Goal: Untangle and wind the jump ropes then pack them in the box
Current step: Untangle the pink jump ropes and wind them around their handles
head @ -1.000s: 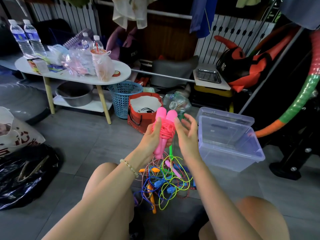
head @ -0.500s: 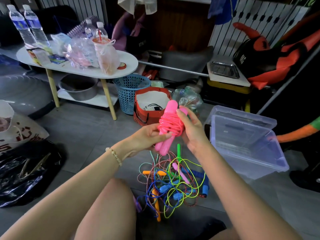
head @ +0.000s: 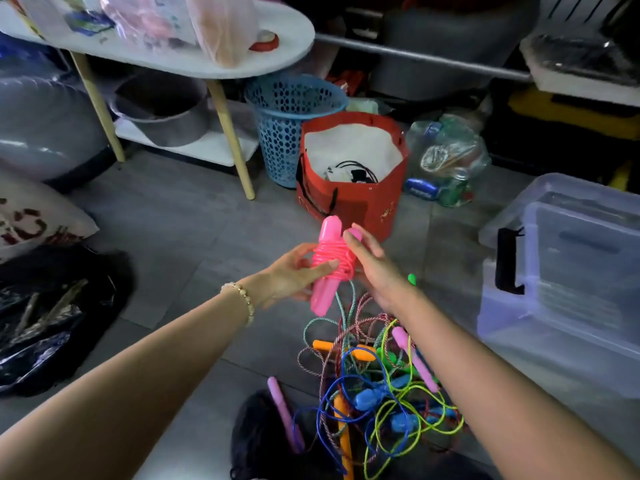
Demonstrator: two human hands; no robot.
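A pink jump rope [head: 329, 258], its cord wound tight around its two handles, is held upright in front of me. My left hand [head: 294, 275] grips the bundle from the left, thumb across the coils. My right hand [head: 372, 265] holds its right side, fingers on the second handle. Below on the floor lies a tangled pile of jump ropes [head: 374, 386] with blue, green, orange and pink handles and cords. The clear plastic box [head: 568, 282] stands open at the right, its black latch facing me.
A red bag [head: 353, 188] and a blue mesh basket [head: 291, 123] stand behind my hands. A white table [head: 173, 53] with bags is at the upper left. A black plastic bag [head: 52, 317] lies at the left. A bag of bottles [head: 446, 161] sits behind the box.
The view has dipped down and moved closer to the floor. The wound pink rope has stayed in both hands, shifted lower and slightly outward over the pile.
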